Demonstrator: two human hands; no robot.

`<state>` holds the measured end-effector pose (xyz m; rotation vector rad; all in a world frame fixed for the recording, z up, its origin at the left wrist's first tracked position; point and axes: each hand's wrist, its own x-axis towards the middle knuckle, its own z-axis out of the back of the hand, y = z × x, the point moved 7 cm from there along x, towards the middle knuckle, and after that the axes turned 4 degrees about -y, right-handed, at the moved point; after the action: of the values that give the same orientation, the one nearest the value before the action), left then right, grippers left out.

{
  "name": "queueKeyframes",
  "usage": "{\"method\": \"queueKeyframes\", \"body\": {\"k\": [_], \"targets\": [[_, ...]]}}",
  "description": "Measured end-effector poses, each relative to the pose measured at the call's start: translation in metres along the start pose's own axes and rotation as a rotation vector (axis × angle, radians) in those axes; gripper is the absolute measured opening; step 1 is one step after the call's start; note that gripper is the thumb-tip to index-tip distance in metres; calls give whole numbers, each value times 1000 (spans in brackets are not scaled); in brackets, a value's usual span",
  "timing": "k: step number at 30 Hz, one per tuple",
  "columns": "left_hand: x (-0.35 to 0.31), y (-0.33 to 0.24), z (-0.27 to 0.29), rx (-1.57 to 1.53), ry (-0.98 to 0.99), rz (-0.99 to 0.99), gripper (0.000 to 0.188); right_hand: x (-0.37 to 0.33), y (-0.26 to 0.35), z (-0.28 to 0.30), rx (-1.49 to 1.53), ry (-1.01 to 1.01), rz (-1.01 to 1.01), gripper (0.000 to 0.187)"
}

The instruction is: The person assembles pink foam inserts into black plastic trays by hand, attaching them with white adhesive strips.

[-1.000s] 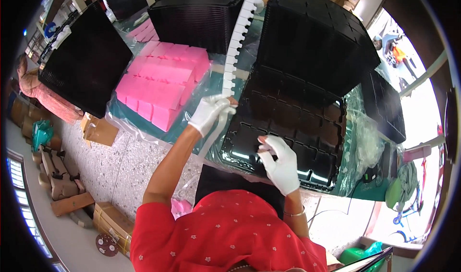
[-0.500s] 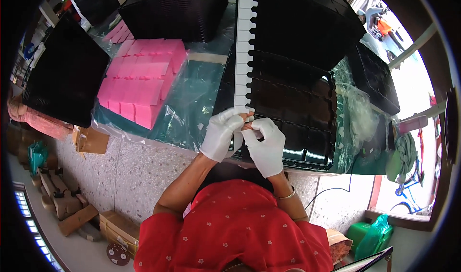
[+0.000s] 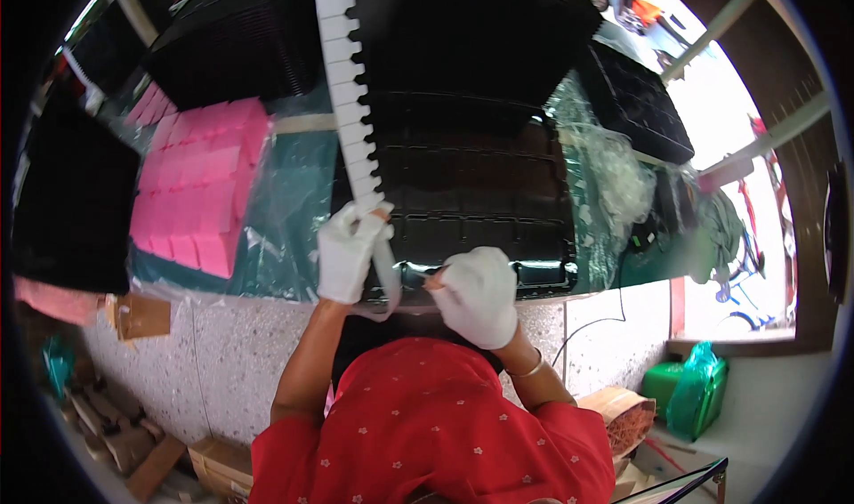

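Observation:
My left hand (image 3: 343, 257), in a white glove with bare fingertips, is closed in a pinch at the near end of a long white strip (image 3: 343, 68) with a row of black notches along one side. A narrow pale band (image 3: 388, 277) hangs in a loop below those fingers. My right hand (image 3: 481, 296), also gloved, is apart to the right with its fingers curled together; what they hold, if anything, is hidden. Both hands are over the near edge of a glossy black moulded plastic tray (image 3: 471, 184), and the strip runs along the tray's left side.
Pink blocks (image 3: 191, 184) stand in rows on the plastic-covered green table (image 3: 298, 184). Tall black stacks (image 3: 236, 41) rise behind and at the left. Crumpled clear plastic (image 3: 614, 170) and another black tray (image 3: 639, 99) are at the right. A dark cord (image 3: 594, 322) hangs from the front edge.
My hands, together before, are now apart, the right one nearer my body. A pale band now hangs below my left fingers. The whole scene has shifted left in view.

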<state>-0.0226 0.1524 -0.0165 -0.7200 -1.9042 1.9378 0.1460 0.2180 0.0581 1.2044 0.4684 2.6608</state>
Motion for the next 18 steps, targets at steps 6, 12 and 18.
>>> {"method": "queueKeyframes", "body": {"k": [6,12,18], "targets": [[-20,7,14,-33,154,-75,20,-14,-153,58,124,-72,-689,10],[-27,14,19,-14,153,-63,19,-6,-236,63,2,-76,-751,21],[-25,19,17,-9,196,-135,20,35,-286,48,-78,-106,-746,27]]}}
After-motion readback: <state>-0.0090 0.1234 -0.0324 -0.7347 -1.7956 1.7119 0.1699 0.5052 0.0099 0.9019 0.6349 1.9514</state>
